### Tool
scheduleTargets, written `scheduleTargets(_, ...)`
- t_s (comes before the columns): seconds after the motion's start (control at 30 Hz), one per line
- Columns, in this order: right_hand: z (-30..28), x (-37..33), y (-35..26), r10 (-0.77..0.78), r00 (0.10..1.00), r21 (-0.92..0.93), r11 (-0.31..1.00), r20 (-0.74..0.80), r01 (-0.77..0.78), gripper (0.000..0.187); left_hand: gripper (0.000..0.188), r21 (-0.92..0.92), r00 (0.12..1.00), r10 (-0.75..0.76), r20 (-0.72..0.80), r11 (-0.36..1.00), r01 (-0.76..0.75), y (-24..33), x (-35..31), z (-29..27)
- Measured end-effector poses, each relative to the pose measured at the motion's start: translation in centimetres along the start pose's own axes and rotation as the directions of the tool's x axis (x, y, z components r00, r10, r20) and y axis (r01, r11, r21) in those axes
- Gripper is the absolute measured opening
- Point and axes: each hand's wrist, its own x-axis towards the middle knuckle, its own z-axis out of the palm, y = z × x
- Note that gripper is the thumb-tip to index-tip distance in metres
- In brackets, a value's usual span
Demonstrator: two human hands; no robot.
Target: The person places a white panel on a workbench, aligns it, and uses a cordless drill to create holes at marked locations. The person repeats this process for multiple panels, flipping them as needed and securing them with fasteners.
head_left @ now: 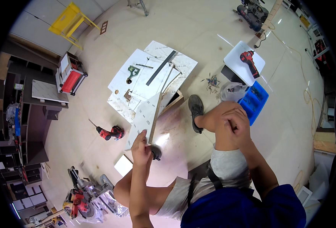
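Observation:
My left hand (140,149) grips the near end of a long white board (144,121), fingers over its edge. The board's far end leans on a low stack of white panels (191,62). On the stack lie a dark flat strip (161,68), a green hand tool (133,71) and a thin dark rod (144,66). Loosely curled, my right hand (236,123) rests on my right knee, and I see nothing in it. Beside that knee stand a blue divided tray (264,99) and a clear plastic bag (229,91).
A red and black drill (106,133) with a long bit lies left of the board. Another drill (249,64) rests on a white box lid (233,57). Loose screws (213,81) are scattered on the floor. A miter saw (80,205) stands lower left, a yellow folding stool (67,23) upper left.

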Motion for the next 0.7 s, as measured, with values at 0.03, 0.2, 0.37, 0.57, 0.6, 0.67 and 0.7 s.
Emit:
scheduleTargets(0.03,0.0,-0.1,-0.1,0.002,1.0,0.0,1.0,0.002,-0.002,0.012,0.02,-0.035,0.987,0.015,-0.162,0.999,-0.021,0.2,0.2,0.1)
scheduleTargets(0.2,0.0,0.1,-0.5,-0.011,1.0,-0.034,0.999,-0.017,0.011,0.012,0.029,-0.331,0.744,-0.396,-0.538,0.911,0.245,1.5,-0.6,-2.6)
scheduleTargets(0.37,1.6,1.7,-5.1,0.158,0.985,0.21,0.963,0.064,-0.168,0.02,0.044,-0.501,0.512,-0.533,-0.674,0.839,0.213,9.1,0.3,-9.8)
scheduleTargets(0.57,11.7,4.0,-7.6,0.199,0.97,0.648,0.722,0.138,-0.24,0.041,0.067,-0.532,0.348,-0.525,-0.776,0.842,0.083,17.1,-2.3,-13.1)
scheduleTargets(0.6,12.8,4.5,-7.7,0.168,0.983,0.653,0.738,0.066,-0.17,0.041,0.069,-0.539,0.372,-0.522,-0.768,0.84,0.065,17.7,-2.9,-13.2)
scheduleTargets(0.67,13.2,4.9,-8.4,0.139,0.99,0.672,0.734,-0.015,-0.093,0.038,0.071,-0.531,0.413,-0.502,-0.759,0.846,0.052,19.1,-4.3,-14.0)
scheduleTargets(0.7,13.0,5.0,-9.0,0.138,0.99,0.686,0.724,-0.03,-0.08,0.036,0.067,-0.516,0.385,-0.497,-0.777,0.854,0.063,20.3,-4.9,-14.3)
